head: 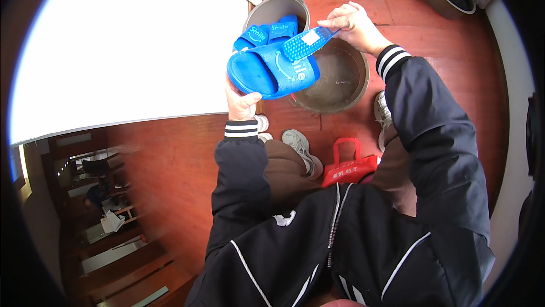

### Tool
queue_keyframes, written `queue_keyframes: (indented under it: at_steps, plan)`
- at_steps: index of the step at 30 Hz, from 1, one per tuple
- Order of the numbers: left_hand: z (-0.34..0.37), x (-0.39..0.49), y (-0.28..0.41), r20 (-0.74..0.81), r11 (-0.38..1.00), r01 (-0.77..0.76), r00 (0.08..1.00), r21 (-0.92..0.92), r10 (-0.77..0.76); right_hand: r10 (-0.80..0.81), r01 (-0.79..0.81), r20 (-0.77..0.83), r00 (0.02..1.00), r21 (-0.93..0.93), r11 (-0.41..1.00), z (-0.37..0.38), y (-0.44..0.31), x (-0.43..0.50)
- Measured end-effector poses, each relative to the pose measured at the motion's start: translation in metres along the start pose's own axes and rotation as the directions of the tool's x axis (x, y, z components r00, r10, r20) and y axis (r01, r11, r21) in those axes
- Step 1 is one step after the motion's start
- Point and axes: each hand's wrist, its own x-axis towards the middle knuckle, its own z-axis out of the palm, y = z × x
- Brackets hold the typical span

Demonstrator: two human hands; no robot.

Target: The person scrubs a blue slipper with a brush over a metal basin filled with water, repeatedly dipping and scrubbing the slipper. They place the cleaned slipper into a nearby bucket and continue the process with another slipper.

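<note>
My left hand [240, 102] holds a blue plastic slide slipper [251, 75] by its toe side, thumb over the near edge. The slipper has pale writing and a curved line on its strap. My right hand [355, 26] grips the end of a translucent blue plastic brush [304, 45] with pale bristle dots and a white patch. The brush's far end overlaps the slipper's strap. Below the brush stands a round grey-brown basin [362, 87] with liquid in it. Behind the slipper, more blue slippers [281, 30] rest in a grey-brown bucket [283, 3].
A red bag [353, 168] with writing sits between my feet, near a grey sneaker [302, 149]. Another tub [438, 2] with dark cloth is at the far right. A bright white surface [127, 51] borders the left. Wooden steps [127, 264] show at lower left.
</note>
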Motion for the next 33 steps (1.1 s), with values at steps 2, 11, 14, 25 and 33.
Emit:
queue_keyframes:
  at_steps: [2,11,14,25,33]
  plan:
    - [0.001,0.001,-0.001,-0.003,1.000,-0.010,1.000,0.004,0.010,-0.042,0.048,-0.088,0.995,0.066,0.997,-0.001,-0.005,0.000]
    - [0.008,0.000,0.003,-0.039,0.994,-0.045,0.998,0.099,0.049,0.184,-0.210,0.158,0.970,0.169,0.963,-0.002,-0.010,-0.001]
    - [0.014,0.001,0.003,-0.032,0.993,-0.043,0.998,0.113,0.047,0.232,-0.318,0.227,0.946,0.503,0.804,0.007,-0.020,0.003]
    - [0.008,0.007,-0.007,0.036,0.989,0.024,0.999,0.145,-0.030,0.467,-0.536,0.499,0.731,0.842,-0.060,0.016,-0.063,0.008]
    - [0.030,0.008,-0.005,0.266,0.242,-0.269,0.963,0.932,0.043,0.537,-0.592,0.448,0.714,0.797,0.122,0.054,-0.063,0.009]
